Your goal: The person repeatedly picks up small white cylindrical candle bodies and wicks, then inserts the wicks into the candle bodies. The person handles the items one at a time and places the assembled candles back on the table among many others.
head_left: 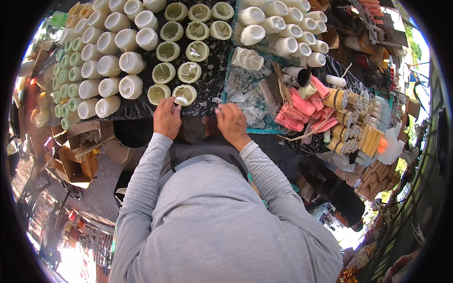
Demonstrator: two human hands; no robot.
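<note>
My left hand [167, 119] is at the table's near edge, fingers drawn together against the front of a hollow pale-green wax candle shell [184, 95]. White flakes of wax lie inside that shell. Whether the fingertips pinch its rim or a flake is hidden. My right hand [232, 123] is a little to the right, fingers curled and thumb pressed in; what it holds, if anything, is too small to make out. A small white wax scrap [216, 100] lies just beyond its fingertips. Beside the left hand stands another hollow shell [159, 94], with several more in rows behind.
White candles [130, 87] stand in rows at the left, with smaller green candles [75, 89] beyond them. A glass-like sheet [255, 130] at the right bears wax shards [251, 114]. Further right are pink wax pieces [302, 102] and yellow bundles [338, 99]. Cardboard boxes [71, 162] sit lower left.
</note>
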